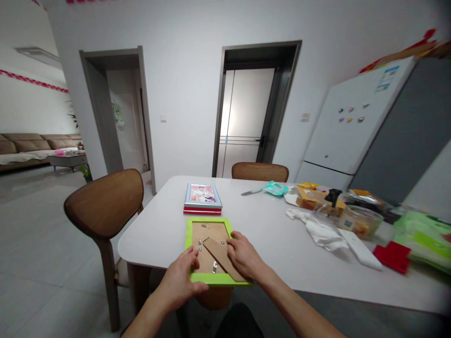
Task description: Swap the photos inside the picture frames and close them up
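A green picture frame (207, 279) lies face down at the near edge of the white table, its brown backboard (192, 257) up. Small metal clips sit on the board, and a brown stand leg (221, 258) slants across it. At the lower left corner, my left hand (181, 277) grips the frame, thumb along the near edge and fingers on the left side. My right hand (244, 253) is closed at the right side, fingertips by a metal clip (223, 242) and the stand leg. Just beyond lies a stack of frames, a light blue one (203, 195) with a photo on red ones (202, 211).
A knife (251, 192) and a teal packet (276, 188) lie further back on the table (260, 225). Crumpled tissue (326, 234), a clear plastic tub (361, 223), a red item (392, 257) and bags crowd the right side. Wooden chairs (105, 202) stand at the left and behind.
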`<state>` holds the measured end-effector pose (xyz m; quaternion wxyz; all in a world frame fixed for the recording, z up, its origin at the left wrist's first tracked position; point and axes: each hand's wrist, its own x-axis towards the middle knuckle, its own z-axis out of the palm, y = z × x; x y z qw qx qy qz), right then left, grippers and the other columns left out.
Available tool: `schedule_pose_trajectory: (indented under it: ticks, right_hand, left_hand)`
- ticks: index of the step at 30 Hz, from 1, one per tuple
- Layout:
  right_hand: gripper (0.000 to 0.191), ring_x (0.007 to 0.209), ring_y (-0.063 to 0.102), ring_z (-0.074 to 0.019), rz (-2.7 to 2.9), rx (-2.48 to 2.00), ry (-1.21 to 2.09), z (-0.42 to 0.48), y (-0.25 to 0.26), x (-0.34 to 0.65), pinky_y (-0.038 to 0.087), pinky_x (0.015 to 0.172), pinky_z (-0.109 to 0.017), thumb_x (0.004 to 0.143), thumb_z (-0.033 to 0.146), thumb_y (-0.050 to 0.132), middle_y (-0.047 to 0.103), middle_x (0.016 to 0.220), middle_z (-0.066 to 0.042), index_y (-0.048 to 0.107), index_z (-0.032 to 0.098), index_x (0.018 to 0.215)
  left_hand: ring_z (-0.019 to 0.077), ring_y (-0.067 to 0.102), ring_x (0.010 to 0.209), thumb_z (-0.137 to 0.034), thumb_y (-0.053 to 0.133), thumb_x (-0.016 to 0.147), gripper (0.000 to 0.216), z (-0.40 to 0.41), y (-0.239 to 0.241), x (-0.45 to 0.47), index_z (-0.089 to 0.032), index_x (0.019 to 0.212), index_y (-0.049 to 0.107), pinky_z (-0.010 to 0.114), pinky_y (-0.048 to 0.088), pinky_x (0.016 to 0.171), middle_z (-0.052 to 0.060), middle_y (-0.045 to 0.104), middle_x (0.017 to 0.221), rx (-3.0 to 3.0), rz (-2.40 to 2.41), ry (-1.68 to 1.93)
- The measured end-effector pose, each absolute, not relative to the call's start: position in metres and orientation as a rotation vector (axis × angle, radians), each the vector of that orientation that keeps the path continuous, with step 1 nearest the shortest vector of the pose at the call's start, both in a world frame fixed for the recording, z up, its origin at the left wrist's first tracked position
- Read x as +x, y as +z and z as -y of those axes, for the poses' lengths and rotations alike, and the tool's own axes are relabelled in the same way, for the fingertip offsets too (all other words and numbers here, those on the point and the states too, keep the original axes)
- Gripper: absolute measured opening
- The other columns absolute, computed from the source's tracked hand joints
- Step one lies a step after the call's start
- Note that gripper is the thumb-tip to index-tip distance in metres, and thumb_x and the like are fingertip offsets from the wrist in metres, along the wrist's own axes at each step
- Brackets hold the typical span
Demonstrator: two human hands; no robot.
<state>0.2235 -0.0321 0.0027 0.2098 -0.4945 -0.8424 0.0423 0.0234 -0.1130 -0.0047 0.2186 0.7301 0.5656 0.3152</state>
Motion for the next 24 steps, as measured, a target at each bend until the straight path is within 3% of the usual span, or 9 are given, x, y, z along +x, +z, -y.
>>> schedule_pose_trajectory:
  ticks: [9,15,20,24]
  right_hand:
    - [0.033,0.084,0.048,-0.0150,2.353,-1.352,0.132,0.038,0.004,0.225,0.035,0.078,-0.025,0.081,0.023,0.029,0.052,0.088,-0.008,0.060,0.015,0.072]
    - [0.029,0.096,0.044,-0.0191,2.338,-1.294,0.023,0.043,0.013,0.206,0.031,0.082,-0.031,0.080,0.025,0.035,0.054,0.102,-0.009,0.059,0.018,0.095]
    - [0.027,0.088,0.047,-0.0161,2.476,-1.166,0.086,0.044,0.014,0.173,0.032,0.079,-0.027,0.080,0.023,0.036,0.057,0.089,-0.005,0.062,0.020,0.082]
    - [0.025,0.085,0.045,-0.0166,2.504,-1.169,0.044,0.042,0.008,0.161,0.033,0.076,-0.028,0.079,0.022,0.038,0.056,0.085,-0.006,0.062,0.021,0.084]
  left_hand:
    - [0.0213,0.031,0.119,-0.020,0.071,0.046,0.038,0.117,-0.004,0.023,-0.020,0.079,0.052,0.031,0.030,0.095,0.008,0.044,0.123,2.015,-1.562,0.883]
    - [0.0213,0.030,0.120,-0.021,0.071,0.045,0.039,0.118,-0.004,0.024,-0.020,0.080,0.053,0.032,0.028,0.097,0.008,0.043,0.124,1.989,-1.552,0.880]
    - [0.0221,0.030,0.120,-0.018,0.072,0.045,0.037,0.119,-0.007,0.023,-0.019,0.074,0.050,0.033,0.028,0.097,0.009,0.040,0.126,1.998,-1.568,0.924]
    - [0.0222,0.025,0.122,-0.016,0.071,0.045,0.036,0.122,-0.009,0.022,-0.019,0.073,0.047,0.035,0.027,0.097,0.012,0.032,0.131,1.985,-1.610,0.932]
